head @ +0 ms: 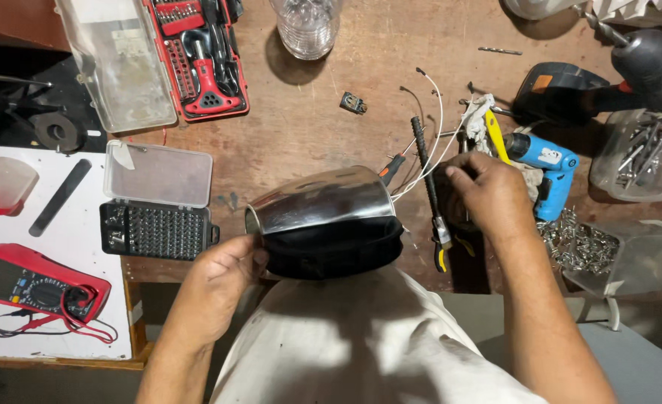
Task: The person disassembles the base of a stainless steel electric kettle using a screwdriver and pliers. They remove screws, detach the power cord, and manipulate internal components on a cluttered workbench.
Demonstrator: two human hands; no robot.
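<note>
Steel kettle (323, 213): my left hand (222, 277) clenched on its rim; right hand (488, 191) grasping white wires (435, 153). Risk: tugging snaps wires.

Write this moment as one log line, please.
left hand: holds kettle | right hand: at wires | bench: tools

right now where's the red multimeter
In the head view the red multimeter lies at the far left on the white board, its leads coiled beside it, below the open black bit case and left of the left hand.
</note>
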